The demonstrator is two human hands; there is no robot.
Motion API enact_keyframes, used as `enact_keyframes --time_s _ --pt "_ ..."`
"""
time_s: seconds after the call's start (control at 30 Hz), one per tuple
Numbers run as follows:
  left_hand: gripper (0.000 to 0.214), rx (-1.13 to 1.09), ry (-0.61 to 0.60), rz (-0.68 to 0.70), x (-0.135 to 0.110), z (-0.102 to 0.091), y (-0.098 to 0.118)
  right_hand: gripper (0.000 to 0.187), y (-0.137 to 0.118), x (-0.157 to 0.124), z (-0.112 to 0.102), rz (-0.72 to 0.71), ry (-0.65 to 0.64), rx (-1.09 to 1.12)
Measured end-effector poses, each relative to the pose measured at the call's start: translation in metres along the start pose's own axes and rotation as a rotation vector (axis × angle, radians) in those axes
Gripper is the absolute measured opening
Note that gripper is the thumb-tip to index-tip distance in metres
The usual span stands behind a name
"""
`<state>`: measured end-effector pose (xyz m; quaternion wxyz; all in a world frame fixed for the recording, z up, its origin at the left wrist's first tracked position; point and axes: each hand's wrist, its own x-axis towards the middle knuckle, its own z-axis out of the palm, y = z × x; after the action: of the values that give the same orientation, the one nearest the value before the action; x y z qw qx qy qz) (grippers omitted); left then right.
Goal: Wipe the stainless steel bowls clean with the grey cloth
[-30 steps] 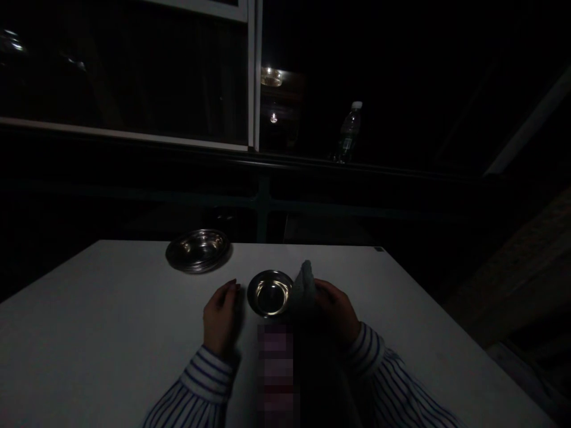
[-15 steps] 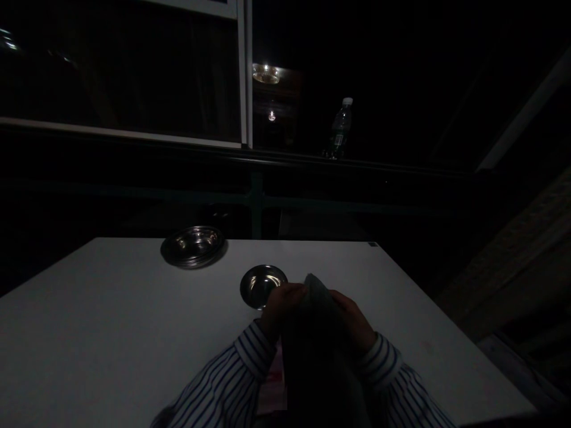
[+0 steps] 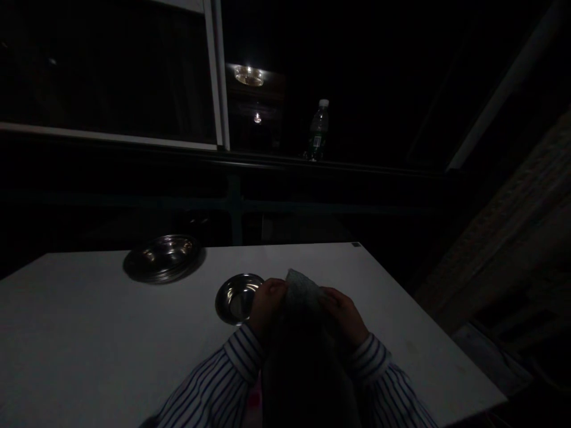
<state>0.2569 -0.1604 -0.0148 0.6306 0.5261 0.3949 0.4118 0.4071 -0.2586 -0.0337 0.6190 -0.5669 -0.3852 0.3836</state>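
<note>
A grey-green cloth (image 3: 304, 292) is stretched between my two hands, its upper edge raised over the table. My left hand (image 3: 267, 306) pinches the cloth's left side, with fingers closed. On the other side my right hand (image 3: 345, 314) grips the right edge. Below them the cloth hangs into deep shadow, so its lower part is hard to make out. Just left of my left hand sits a shiny metal bowl (image 3: 236, 300), partly hidden behind that hand. Both wrists have blue-striped white cuffs.
A stack of metal dishes (image 3: 163, 260) stands at the back left of the white table (image 3: 111, 345). Behind the table, a plastic bottle (image 3: 318, 132) stands on a dark window ledge. A patterned curtain-like cloth (image 3: 495, 226) hangs at the right.
The view has turned slightly right, so the bowl, dishes and bottle appear further left. The cloth's top edge is spread wider between my hands and lies flatter than before.
</note>
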Motion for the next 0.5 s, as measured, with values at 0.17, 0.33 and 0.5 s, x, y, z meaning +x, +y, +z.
enact_keyframes --time_s 0.17,0.33,0.5 --pt "0.018 -0.055 -0.051 0.001 0.013 -0.001 0.008 0.042 -0.010 0.025 -0.003 -0.005 0.133 0.060" --pt "0.027 -0.216 -0.299 -0.118 0.021 0.003 0.013 0.040 -0.019 0.042 -0.003 -0.022 0.145 0.029" --pt "0.027 -0.222 -0.347 -0.157 0.025 0.008 0.016 0.040 -0.019 0.054 -0.008 -0.122 0.237 -0.175"
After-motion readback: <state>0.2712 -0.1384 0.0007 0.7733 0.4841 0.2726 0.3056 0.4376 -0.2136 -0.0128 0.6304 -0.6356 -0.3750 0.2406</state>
